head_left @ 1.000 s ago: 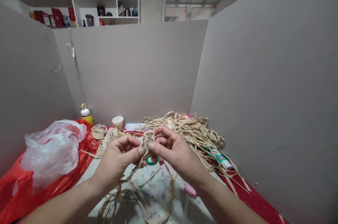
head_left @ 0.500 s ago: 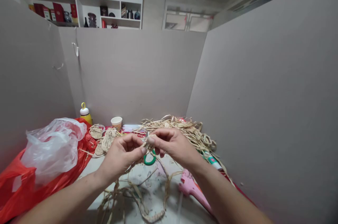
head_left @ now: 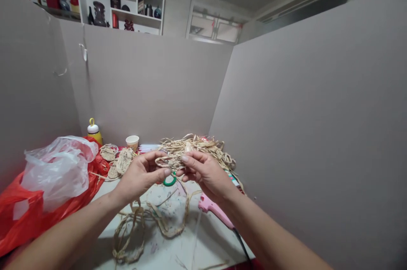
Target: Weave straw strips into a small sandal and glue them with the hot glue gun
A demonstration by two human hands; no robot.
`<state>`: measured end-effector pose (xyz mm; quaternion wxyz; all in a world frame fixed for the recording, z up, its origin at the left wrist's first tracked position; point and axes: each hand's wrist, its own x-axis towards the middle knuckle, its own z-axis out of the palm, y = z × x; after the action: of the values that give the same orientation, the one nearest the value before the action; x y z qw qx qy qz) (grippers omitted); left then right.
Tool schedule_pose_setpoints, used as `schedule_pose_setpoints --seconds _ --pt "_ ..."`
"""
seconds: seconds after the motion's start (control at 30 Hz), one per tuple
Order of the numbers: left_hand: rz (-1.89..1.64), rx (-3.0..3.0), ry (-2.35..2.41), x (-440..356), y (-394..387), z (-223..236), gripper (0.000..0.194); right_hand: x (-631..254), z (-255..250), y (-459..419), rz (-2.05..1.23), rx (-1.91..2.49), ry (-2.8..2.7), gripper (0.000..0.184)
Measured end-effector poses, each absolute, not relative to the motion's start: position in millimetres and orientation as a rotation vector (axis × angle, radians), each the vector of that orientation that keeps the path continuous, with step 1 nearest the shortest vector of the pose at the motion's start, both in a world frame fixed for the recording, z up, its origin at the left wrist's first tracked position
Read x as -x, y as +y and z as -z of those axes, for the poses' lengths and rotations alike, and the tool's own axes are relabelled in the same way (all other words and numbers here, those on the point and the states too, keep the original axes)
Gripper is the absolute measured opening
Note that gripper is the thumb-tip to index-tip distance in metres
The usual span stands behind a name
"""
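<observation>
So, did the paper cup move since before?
No, the paper cup looks like it stayed put. It still stands right of the yellow bottle, near the grey wall. Only the whole view has shifted.

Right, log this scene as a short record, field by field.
Left hand: holds braided piece
Right hand: pinches its other side
Below hands: green loop, straw strands
Table right: pink tool with black cord
Table left: woven pieces, clear bag, red bag
Back: yellow bottle, cup, straw pile
</observation>
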<state>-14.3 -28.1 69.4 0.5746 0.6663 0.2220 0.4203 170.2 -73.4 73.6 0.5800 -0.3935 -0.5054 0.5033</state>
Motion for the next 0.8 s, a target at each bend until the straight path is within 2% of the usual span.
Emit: schedule_pose_setpoints --seconds 0.1,0.23,0.3,0.4,0.5,0.63,0.8 --pt "-1.057 -1.641 0.559 20 -19 -73 0.039 -183 -70 -74 -1.127 0.954 -1.166 0.033" --pt "-1.336 -1.692 0.634 27 -6 -80 0.029 -202 -78 -74 -1.227 1.043 -1.381 0.03" --pt "-1.25 -1.724 0.648 26 -5 -84 0.029 -205 -85 -73 -1.293 1.06 -1.527 0.027" --pt "-0.854 -1.707 0.571 17 -11 -85 0.036 -198 -94 -68 -1.319 1.023 -1.656 0.022" --pt "-0.619 -1.604 0.492 8 -17 -83 0.045 -187 -99 -61 -1.3 0.962 -1.686 0.028" --pt "-0.664 -1.527 0.493 4 -18 -78 0.05 -181 -98 -52 -1.236 0.919 -1.695 0.03" --pt "-0.835 -1.487 0.582 5 -13 -71 0.044 -185 -85 -55 -1.052 0.937 -1.587 0.025"
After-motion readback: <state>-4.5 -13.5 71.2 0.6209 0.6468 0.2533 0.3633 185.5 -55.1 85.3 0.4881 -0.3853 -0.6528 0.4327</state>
